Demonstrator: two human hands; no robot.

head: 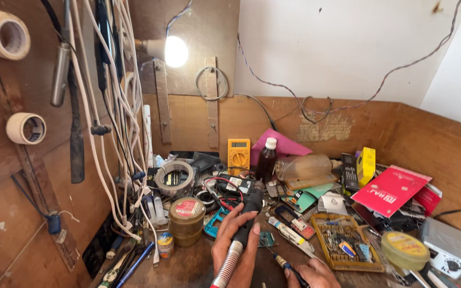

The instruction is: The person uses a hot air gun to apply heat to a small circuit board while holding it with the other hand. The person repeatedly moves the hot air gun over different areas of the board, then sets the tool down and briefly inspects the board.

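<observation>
Left hand [236, 242] wrapped around a black hot-air handpiece with ribbed metal hose [244, 224], nozzle aimed down at a small green circuit board [266, 239] on the wooden bench [188, 266]. Right hand [316, 274], low in frame, pinches a thin dark-handled probe tool [286, 265], tip pointing toward the board. Risks, as judged: nozzle sits close to red and black test leads [222, 192] and a round brass-coloured tin [187, 221]; heat could scorch lead insulation. Board looks unclamped, so a push from the probe may slide it. Clutter crowds both wrists; a snagged hose could tip the dark brown bottle with white cap [267, 159].
</observation>
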